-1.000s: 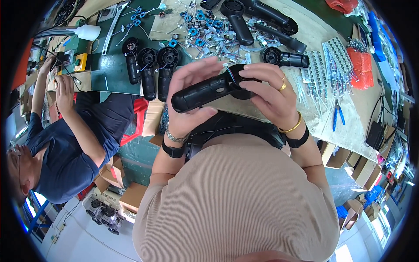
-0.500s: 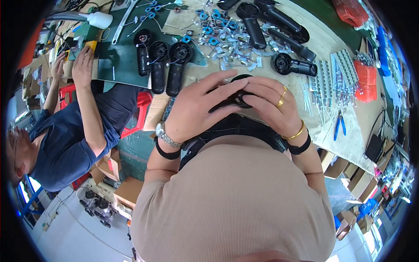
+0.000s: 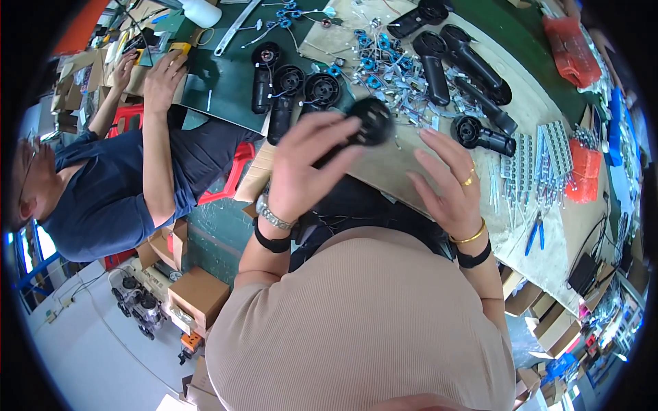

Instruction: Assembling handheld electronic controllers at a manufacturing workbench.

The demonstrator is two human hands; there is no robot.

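My left hand (image 3: 301,161) is closed around the handle of a black handheld fan housing (image 3: 372,123). Its round head, blurred by motion, points up and to the right over the table's near edge, and the fingers hide most of the handle. To the right of it, apart from the housing, my right hand (image 3: 449,181) has its fingers spread with nothing in them. Just beyond my left hand, several similar housings, among them one with a round open head (image 3: 322,89), lie side by side. A heap of small circuit boards with blue rings and wires (image 3: 384,65) lies farther back.
More black housings (image 3: 433,68) lie at the back right. Farther right are perforated strips (image 3: 519,164), thin wires, blue pliers (image 3: 534,234) and a red plastic bag (image 3: 585,171). On the left, a co-worker's hand (image 3: 164,79) rests by a yellow object on a green mat (image 3: 226,85).
My hands have come apart. The left has lifted the fan housing up and tilted it; the right has let go and opened. The whole view has shifted a little.
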